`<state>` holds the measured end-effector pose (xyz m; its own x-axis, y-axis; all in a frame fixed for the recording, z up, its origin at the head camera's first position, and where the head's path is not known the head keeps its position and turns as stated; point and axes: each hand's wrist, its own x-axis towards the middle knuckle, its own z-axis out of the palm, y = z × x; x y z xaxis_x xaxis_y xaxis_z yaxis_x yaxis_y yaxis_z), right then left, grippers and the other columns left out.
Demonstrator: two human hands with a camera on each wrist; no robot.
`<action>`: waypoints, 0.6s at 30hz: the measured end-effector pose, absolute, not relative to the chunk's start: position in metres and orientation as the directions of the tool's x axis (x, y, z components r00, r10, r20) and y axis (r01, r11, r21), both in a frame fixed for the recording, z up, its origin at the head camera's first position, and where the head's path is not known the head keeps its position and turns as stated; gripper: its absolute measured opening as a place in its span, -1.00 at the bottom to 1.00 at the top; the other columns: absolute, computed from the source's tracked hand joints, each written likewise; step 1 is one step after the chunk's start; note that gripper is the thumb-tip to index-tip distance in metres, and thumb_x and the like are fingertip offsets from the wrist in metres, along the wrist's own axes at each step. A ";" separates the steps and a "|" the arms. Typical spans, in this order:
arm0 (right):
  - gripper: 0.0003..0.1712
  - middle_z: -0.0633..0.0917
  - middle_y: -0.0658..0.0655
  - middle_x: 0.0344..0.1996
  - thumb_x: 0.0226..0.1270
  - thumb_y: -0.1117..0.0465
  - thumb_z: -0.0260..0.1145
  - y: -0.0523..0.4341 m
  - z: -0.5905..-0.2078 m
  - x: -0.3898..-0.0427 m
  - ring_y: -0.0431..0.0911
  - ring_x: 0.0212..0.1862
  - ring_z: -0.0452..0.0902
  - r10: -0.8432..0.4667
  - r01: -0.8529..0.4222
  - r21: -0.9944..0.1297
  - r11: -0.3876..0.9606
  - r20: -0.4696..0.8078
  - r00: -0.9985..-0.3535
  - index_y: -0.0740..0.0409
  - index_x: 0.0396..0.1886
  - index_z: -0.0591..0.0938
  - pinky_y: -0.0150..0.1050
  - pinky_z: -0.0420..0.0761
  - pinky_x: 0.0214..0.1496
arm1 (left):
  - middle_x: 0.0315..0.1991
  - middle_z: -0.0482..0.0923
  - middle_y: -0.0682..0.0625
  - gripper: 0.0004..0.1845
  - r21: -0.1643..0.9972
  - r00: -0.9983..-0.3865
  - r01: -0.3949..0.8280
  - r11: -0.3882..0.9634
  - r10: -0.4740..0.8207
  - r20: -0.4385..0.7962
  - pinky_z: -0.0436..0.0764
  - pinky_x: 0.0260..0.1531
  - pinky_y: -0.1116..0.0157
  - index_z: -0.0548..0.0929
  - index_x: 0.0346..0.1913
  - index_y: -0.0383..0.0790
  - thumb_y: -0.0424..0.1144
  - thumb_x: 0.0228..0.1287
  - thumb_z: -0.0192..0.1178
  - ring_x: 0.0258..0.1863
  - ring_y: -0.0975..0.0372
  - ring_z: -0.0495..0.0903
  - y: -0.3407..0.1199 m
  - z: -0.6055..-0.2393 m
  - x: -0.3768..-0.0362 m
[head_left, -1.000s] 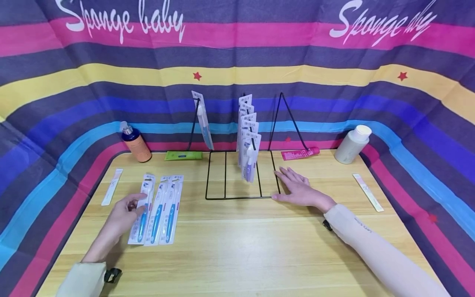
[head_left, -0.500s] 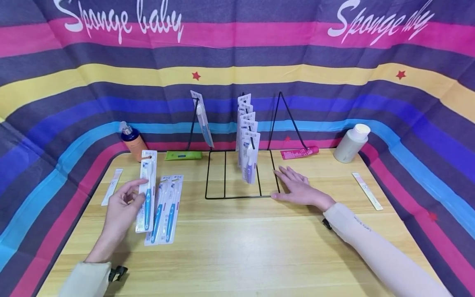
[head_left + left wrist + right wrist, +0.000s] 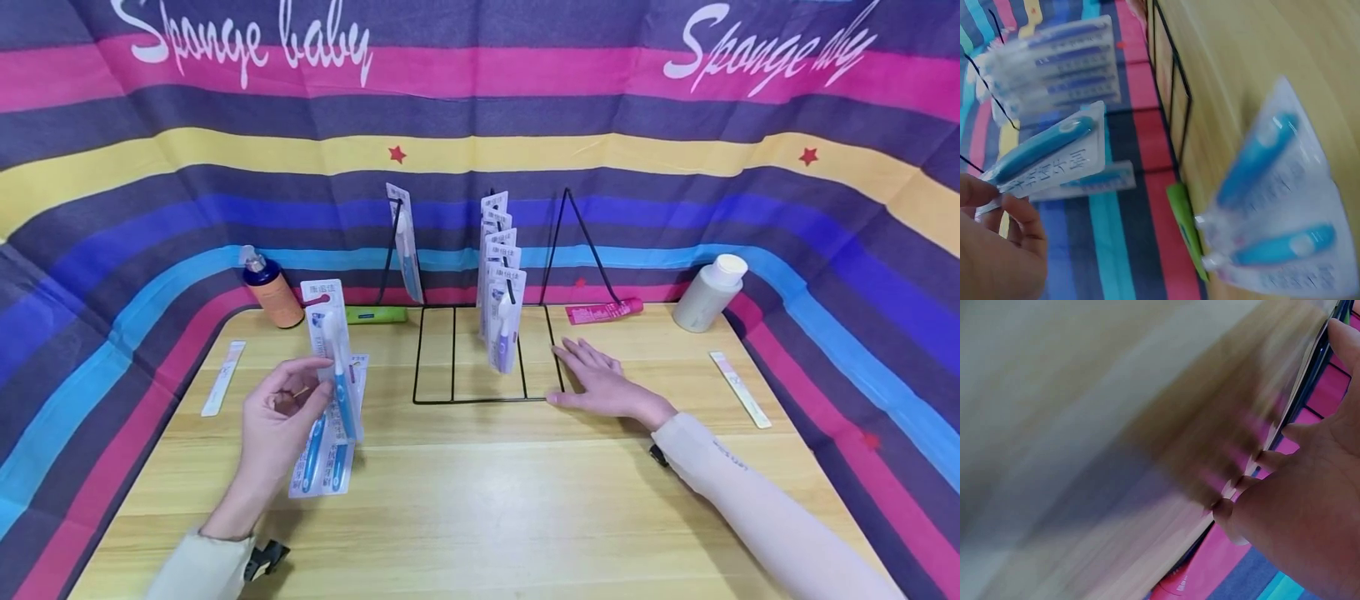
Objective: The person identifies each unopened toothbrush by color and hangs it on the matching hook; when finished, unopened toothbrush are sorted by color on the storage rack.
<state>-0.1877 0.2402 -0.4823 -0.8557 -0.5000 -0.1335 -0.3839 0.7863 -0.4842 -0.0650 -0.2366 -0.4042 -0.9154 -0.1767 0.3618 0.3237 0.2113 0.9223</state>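
Left to right. Strip (image 3: 223,378) flat near the bench's (image 3: 480,500) left edge; orange bottle (image 3: 274,293) upright at the back left corner, well apart from the hands.

Left hand (image 3: 279,417): fingers and thumb pinch one toothbrush pack (image 3: 333,358) by its lower part, lifted clear of the bench and near upright, card top uppermost; two more packs (image 3: 324,462) lie flat beneath it; the left wrist view shows the held pack (image 3: 1047,150) in the air with the rack's hung packs beyond it.

Step in hand, as judged: carrying a pack from the flat pile toward the wire rack (image 3: 487,350). The next move seems to call for travel rightward and up, then lining the card's hang hole with a peg; the left peg carries a single pack (image 3: 407,242) and has room, while the middle peg is crowded with a row of packs (image 3: 501,283).

Right hand (image 3: 600,383): fingers straight, flat on the bench, touching the rack's right base wire, grasping nothing; it appears to steady the frame.

Room: open bench in front of the rack; green tube (image 3: 375,314) lies behind the path, low; red tube (image 3: 606,311), white bottle (image 3: 708,293) and a second strip (image 3: 741,389) lie well to the right; cloth wall close behind the rack.
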 end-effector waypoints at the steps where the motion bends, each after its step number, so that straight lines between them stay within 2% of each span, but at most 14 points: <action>1: 0.17 -0.09 0.28 0.78 0.54 -0.38 0.33 0.240 -0.483 -0.187 0.32 0.74 -0.34 -0.500 -0.384 -0.485 0.786 -0.134 -0.856 0.10 0.82 0.05 0.57 -0.25 0.55 | -0.11 0.78 -0.02 -0.71 0.915 -0.908 0.349 0.201 -0.168 0.383 0.62 -0.20 0.46 0.71 0.20 -0.47 -0.60 0.50 0.26 -0.19 0.22 0.70 -0.233 -0.403 -0.064; 4: 0.17 -0.10 0.28 0.78 0.54 -0.38 0.32 0.241 -0.482 -0.187 0.32 0.74 -0.34 -0.503 -0.384 -0.487 0.785 -0.137 -0.854 0.10 0.83 0.05 0.57 -0.26 0.55 | -0.06 0.77 -0.05 -0.69 0.883 -0.875 0.457 0.108 -0.123 0.468 0.64 -0.07 0.43 0.70 0.16 -0.53 -0.70 0.43 0.23 -0.16 0.20 0.67 -0.222 -0.401 -0.061; 7: 0.16 -0.10 0.28 0.78 0.55 -0.36 0.33 0.242 -0.481 -0.187 0.32 0.74 -0.35 -0.504 -0.386 -0.486 0.784 -0.135 -0.853 0.11 0.83 0.04 0.56 -0.27 0.55 | 0.01 0.77 -0.11 -0.66 0.812 -0.811 0.583 -0.012 -0.064 0.581 0.63 0.04 0.37 0.67 0.11 -0.62 -0.81 0.34 0.16 -0.10 0.16 0.66 -0.211 -0.402 -0.063; 11: 0.15 -0.09 0.29 0.78 0.55 -0.34 0.33 0.243 -0.481 -0.187 0.33 0.74 -0.34 -0.506 -0.393 -0.480 0.784 -0.128 -0.853 0.13 0.82 0.06 0.57 -0.25 0.55 | 0.06 0.76 -0.15 -0.68 0.743 -0.746 0.665 -0.077 -0.013 0.666 0.63 0.08 0.35 0.66 0.10 -0.65 -0.79 0.33 0.17 -0.07 0.15 0.66 -0.199 -0.406 -0.069; 16: 0.17 -0.09 0.30 0.78 0.54 -0.37 0.32 0.241 -0.482 -0.188 0.35 0.74 -0.32 -0.507 -0.401 -0.464 0.790 -0.126 -0.853 0.13 0.82 0.06 0.58 -0.22 0.54 | 0.07 0.75 -0.11 -0.74 0.774 -0.774 0.633 -0.003 0.001 0.633 0.65 0.04 0.37 0.67 0.13 -0.61 -0.61 0.45 0.28 -0.09 0.17 0.65 -0.192 -0.414 -0.075; 18: 0.17 -0.09 0.30 0.78 0.54 -0.36 0.33 0.241 -0.482 -0.188 0.35 0.74 -0.32 -0.506 -0.401 -0.464 0.790 -0.124 -0.853 0.13 0.82 0.06 0.58 -0.22 0.54 | 0.06 0.75 -0.10 -0.73 0.789 -0.790 0.613 0.037 0.004 0.613 0.66 0.03 0.38 0.67 0.14 -0.60 -0.61 0.45 0.27 -0.09 0.20 0.65 -0.191 -0.417 -0.077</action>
<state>-0.1876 0.2414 -0.4818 -0.8534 -0.5063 -0.1241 -0.4013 0.7900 -0.4636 -0.0773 -0.1907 -0.4166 -0.7901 0.0042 0.6130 0.6127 0.0370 0.7894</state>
